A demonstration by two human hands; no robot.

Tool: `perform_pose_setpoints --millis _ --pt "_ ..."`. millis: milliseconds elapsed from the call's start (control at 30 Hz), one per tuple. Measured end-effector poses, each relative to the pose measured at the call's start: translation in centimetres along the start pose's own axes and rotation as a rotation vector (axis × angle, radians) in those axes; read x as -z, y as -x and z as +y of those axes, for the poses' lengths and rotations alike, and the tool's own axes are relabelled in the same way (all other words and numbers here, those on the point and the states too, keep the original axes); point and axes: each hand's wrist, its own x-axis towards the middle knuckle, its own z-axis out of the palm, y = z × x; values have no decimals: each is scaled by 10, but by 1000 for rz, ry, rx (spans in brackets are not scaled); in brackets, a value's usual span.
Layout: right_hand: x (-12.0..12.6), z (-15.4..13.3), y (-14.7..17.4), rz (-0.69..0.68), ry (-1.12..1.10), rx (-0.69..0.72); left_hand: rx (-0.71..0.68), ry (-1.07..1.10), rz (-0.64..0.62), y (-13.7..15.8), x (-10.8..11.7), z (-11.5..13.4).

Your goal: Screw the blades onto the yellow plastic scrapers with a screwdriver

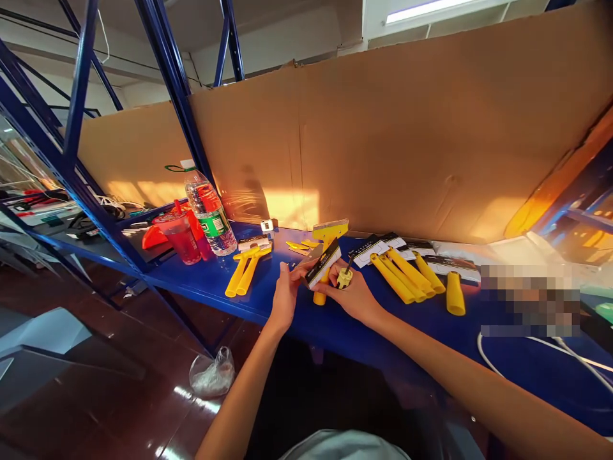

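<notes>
My left hand (284, 299) is closed, its fingertips gripping the lower left end of a black-and-white printed card packet (324, 264). Close against its other side, my right hand (355, 295) holds a small screwdriver (344, 277) with a pale yellow handle, its dark shaft pointing up. Behind the packet is a yellow scraper (330, 230) with a wide head; its handle comes out below, and the packet and fingers hide its middle. Whether my right fingers also touch the packet or scraper, I cannot tell.
Yellow scraper handles (407, 275) and printed packets (378, 246) lie right on the blue shelf (287, 332). Two yellow scrapers (246, 271), a water bottle (211, 214) and a red cup (179, 236) are left. Cardboard (383, 140) stands behind; a white cable (486, 358) lies right.
</notes>
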Motion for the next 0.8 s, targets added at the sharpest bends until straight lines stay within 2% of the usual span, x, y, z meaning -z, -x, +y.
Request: perform_pose_setpoints --millis 167,333,500,600,800 --pt "1 6 2 -67 130 204 11 -29 -54 -1 3 4" --pt "5 7 4 -84 226 290 95 75 -125 1 7 11" --pt "4 3 1 -22 242 406 157 207 -56 0 6 11" --pt "5 1 -3 13 239 431 149 187 -16 0 3 11" --pt "10 -11 -5 80 236 383 81 187 33 -3 -1 11"
